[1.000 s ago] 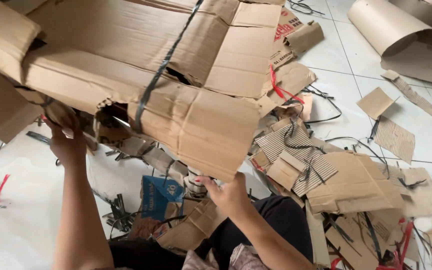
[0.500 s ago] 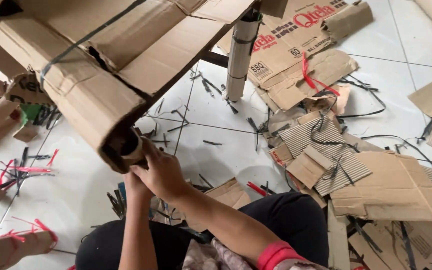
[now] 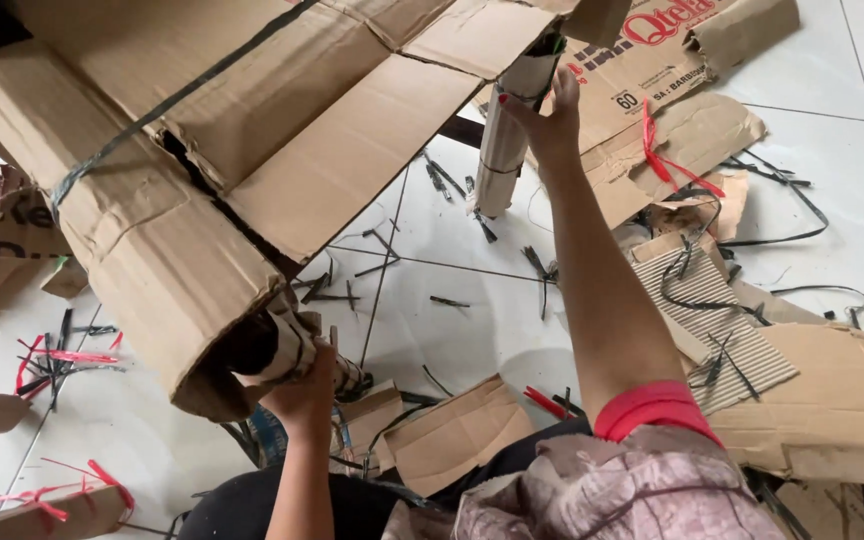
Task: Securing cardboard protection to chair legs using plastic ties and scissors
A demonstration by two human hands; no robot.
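You sit on the white tiled floor [image 3: 472,300] of a cardboard sorting or recycling workspace: flattened brown corrugated cardboard sheets [image 3: 832,400], cut black plastic strapping bands [image 3: 752,235] and red plastic ties [image 3: 667,155] litter the ground around you.

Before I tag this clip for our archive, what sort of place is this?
Probably a cardboard sorting or recycling spot on a white tiled floor. Flattened cardboard sheets lie about, cut black strapping litters the tiles, and both hands hold a large strapped cardboard bundle.
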